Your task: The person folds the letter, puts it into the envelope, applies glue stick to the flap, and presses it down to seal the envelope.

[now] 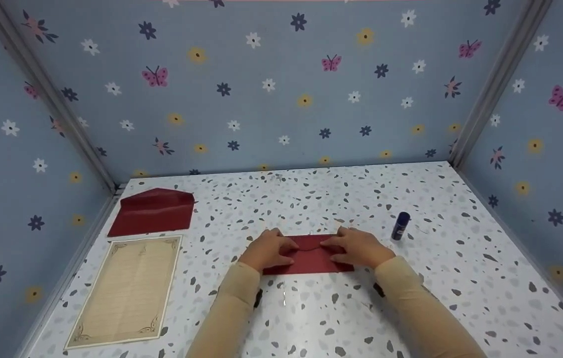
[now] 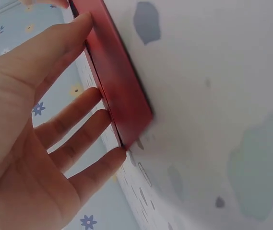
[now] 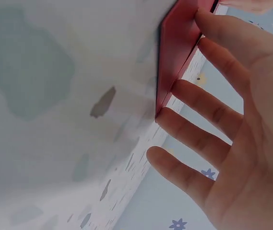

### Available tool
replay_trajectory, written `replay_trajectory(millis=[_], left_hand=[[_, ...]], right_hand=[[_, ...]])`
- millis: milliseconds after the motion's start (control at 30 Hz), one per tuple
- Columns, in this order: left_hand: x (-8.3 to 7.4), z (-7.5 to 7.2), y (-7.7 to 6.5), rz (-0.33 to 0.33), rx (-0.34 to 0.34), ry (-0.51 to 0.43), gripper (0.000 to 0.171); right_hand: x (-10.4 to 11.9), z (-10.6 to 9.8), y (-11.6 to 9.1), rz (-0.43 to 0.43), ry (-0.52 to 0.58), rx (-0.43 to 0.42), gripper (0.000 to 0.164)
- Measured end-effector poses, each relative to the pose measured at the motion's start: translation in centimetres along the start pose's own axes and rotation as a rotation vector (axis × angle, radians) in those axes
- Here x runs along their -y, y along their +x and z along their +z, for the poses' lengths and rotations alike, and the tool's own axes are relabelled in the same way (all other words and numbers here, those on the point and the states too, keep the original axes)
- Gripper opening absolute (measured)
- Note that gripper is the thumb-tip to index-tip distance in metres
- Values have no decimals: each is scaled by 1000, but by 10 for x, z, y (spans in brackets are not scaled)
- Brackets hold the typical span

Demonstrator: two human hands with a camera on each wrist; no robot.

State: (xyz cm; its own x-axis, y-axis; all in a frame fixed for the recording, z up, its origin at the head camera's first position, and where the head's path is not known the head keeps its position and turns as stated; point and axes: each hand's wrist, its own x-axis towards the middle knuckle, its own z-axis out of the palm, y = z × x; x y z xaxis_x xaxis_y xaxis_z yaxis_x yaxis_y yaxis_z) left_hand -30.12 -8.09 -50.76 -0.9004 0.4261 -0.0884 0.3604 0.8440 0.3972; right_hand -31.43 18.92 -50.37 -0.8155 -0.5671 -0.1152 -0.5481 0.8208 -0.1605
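Observation:
A dark red envelope (image 1: 306,261) lies flat in front of me, its flap folded over with a curved edge showing in the head view. My left hand (image 1: 269,250) rests on its left part, thumb on the paper and fingertips along the far edge, as the left wrist view shows. On the right part, my right hand (image 1: 361,247) touches the envelope the same way, with fingers spread and fairly straight; its little finger (image 3: 177,172) is off the paper. The middle of the flap shows between the two hands.
To the right stands a small dark blue glue stick (image 1: 401,226). At the back left lies another red envelope (image 1: 154,214) with its flap raised. Nearer, a cream sheet with an ornate border (image 1: 125,291) lies on the speckled table (image 1: 311,318). Patterned walls enclose the table.

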Motion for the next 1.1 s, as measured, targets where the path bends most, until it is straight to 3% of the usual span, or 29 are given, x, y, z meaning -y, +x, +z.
replay_trajectory(millis=[433, 667, 933, 1100], left_hand=[[-9, 5, -10, 61, -30, 136, 40], [-14, 11, -14, 21, -36, 206, 42], [-24, 22, -15, 17, -57, 273, 44], [-31, 17, -16, -19, -38, 289, 48]], right_hand=[[15, 7, -8, -11, -65, -54, 44], [35, 16, -13, 7, -193, -107, 47], [67, 22, -2, 167, -504, 44, 69], [79, 24, 3, 201, -589, 93, 72]])
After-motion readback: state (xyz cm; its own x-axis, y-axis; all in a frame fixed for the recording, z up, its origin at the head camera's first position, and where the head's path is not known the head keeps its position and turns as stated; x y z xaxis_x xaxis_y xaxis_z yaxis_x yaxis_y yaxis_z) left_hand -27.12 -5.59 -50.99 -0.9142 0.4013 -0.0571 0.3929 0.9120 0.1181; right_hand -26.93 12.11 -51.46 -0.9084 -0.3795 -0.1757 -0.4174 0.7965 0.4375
